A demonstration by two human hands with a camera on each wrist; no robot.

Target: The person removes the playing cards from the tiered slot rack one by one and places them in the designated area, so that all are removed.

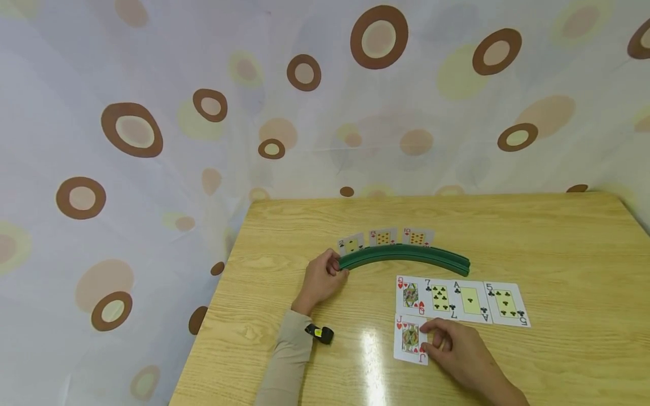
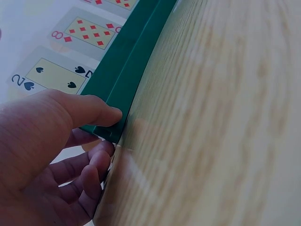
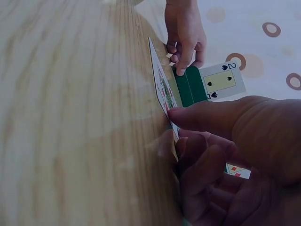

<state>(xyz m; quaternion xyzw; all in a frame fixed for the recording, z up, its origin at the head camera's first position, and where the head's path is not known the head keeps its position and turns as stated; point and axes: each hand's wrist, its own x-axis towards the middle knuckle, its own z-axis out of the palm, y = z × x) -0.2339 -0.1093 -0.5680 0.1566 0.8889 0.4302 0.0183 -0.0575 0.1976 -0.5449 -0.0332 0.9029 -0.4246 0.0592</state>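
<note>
My left hand [image 1: 321,277] grips the left end of a curved green card holder [image 1: 406,251], thumb on its front face in the left wrist view. Standing in the holder are the two of spades [image 2: 55,75], the eight of diamonds [image 2: 89,34] and the ten of diamonds [image 1: 418,237]. With thumb and fingers, my right hand [image 1: 459,352] pinches the right edge of the jack of hearts [image 1: 408,341]. That card is face up just below the queen of hearts [image 1: 409,296] in the head view; the right wrist view shows it nearly edge-on.
Right of the queen, the seven of clubs [image 1: 440,298], ace of clubs [image 1: 470,301] and five of clubs [image 1: 506,304] lie face up in a row. The wooden table [image 1: 569,254] meets a patterned wall covering [image 1: 325,113] at the back and left.
</note>
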